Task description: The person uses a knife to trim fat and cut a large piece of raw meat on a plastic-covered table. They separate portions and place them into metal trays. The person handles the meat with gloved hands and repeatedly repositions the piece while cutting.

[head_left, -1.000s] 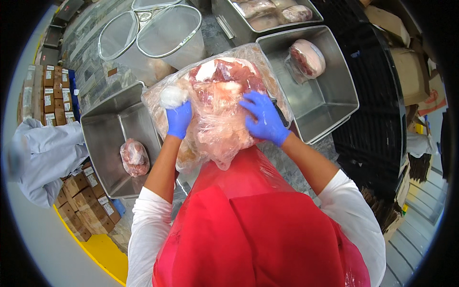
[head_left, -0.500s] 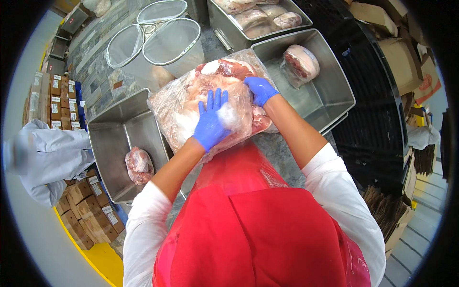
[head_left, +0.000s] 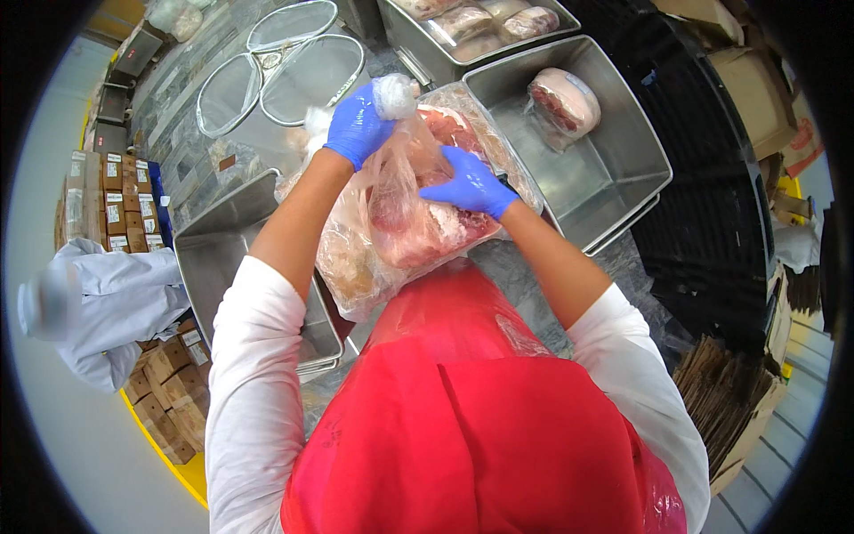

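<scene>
My left hand (head_left: 360, 129), in a blue glove, is closed on the bunched-up clear plastic bag (head_left: 396, 156). White crumpled material (head_left: 393, 98) bulges beside its fingers. The plastic stretches down from that hand over a large red-and-pale piece of meat (head_left: 431, 233). Across the meat's upper right side lies my right hand (head_left: 467, 184), also gloved, its thumb apart from the curled fingers. A small dark thing (head_left: 506, 183) pokes out at its heel, and what it grips is mostly hidden. The meat rests on plastic in front of my red apron.
On the right, a steel tub (head_left: 623, 169) holds a wrapped meat piece (head_left: 565, 102). Another tub (head_left: 454, 62) behind it has several wrapped pieces. A steel tub (head_left: 209, 236) stands left, near a person in a white coat (head_left: 124, 294). Round clear bins (head_left: 311, 76) stand at the back.
My left hand has risen up and away from the meat, pulling plastic with it. My right hand has moved down onto the meat. More red meat shows under the lifted plastic.
</scene>
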